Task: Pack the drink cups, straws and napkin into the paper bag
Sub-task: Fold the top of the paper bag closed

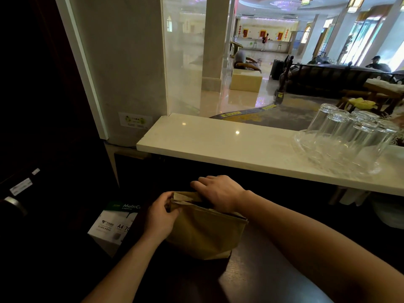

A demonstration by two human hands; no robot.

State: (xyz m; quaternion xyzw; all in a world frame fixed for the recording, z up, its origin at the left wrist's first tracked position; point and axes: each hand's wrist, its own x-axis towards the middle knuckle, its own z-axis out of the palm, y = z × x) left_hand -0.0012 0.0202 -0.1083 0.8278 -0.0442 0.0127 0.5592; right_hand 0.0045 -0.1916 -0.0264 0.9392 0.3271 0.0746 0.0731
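I am holding the bag (203, 232) on the dark table (251, 274) right in front of me, with my left hand (160, 215) pinching its top left edge and my right hand (220, 193) laid over the open top, fingers curled down onto the far rim; I cannot tell if they are gripping anything inside. The bag is thin brown paper, so I think it is feeling light and floppy and could tear or crumple, and I am taking it by the folded rim where the paper is thicker. I am not seeing any cups, straws or napkin from here, only clear glasses (347, 136) up on the white counter (218, 141).
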